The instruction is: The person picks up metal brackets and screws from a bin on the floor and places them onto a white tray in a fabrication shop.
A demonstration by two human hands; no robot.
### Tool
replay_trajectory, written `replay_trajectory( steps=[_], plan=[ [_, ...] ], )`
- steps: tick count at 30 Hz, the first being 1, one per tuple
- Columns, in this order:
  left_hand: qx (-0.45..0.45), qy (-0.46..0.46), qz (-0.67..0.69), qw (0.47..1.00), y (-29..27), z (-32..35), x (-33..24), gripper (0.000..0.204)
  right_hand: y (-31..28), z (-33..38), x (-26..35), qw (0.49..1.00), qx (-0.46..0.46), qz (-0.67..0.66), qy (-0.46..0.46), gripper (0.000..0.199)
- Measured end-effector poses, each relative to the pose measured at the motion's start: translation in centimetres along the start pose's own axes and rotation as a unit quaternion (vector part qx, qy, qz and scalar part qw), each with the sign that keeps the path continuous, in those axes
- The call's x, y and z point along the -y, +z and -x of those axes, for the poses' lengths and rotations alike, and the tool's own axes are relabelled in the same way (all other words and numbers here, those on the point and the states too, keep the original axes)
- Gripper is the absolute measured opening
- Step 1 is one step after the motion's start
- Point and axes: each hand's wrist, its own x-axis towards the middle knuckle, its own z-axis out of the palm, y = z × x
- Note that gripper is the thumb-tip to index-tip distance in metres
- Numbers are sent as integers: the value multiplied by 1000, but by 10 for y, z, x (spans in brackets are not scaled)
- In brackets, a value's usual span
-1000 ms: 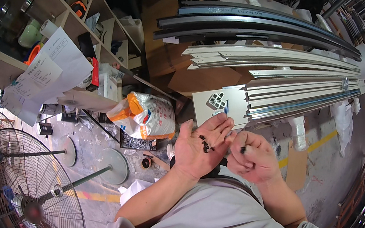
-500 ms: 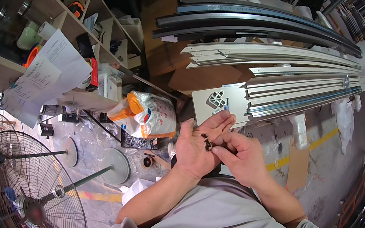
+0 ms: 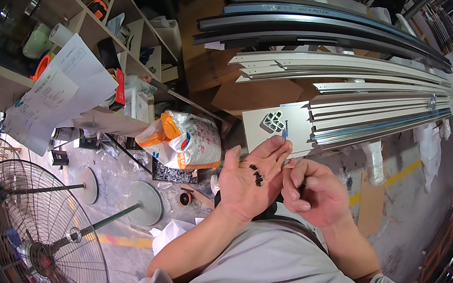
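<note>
Closest in, the left hand lies flat and open with the palm up. It is not gripping anything. A few small black screws just rest in the middle of the palm. The right hand sits just beside it, on the right, with its fingers curled in. The fingertips look pinched on something small and dark, but it is too tiny to tell what. The screws lie to the left of the right hand's grip, very close. They are too small to see which way they point. The right hand is the one free to pick, and nothing stands between it and the screws.

A little past the hands lies a bunch of long pale metal bars. They run from left to right, and their cut ends face the hands. Behind them lie longer dark bars.

To the left sits a stuffed orange and white bag on the floor. Farther left stands a big wire fan. At the back is a shelf with papers hanging off it.
</note>
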Motion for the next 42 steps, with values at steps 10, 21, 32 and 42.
replay_trajectory(
  steps=[10,21,32,42],
  plan=[
    [-38,22,-55,998,10,0,6,80,24,0,-34,852,-218,462,-112,13],
    [-62,49,-167,983,22,2,15,77,37,-10,-35,702,-218,658,-165,18],
    [-39,39,-150,987,17,4,13,78,37,-8,-38,642,-193,713,-203,13],
    [-122,-13,-45,991,-12,9,24,57,19,-1,-44,770,-161,524,-328,32]
  ],
)
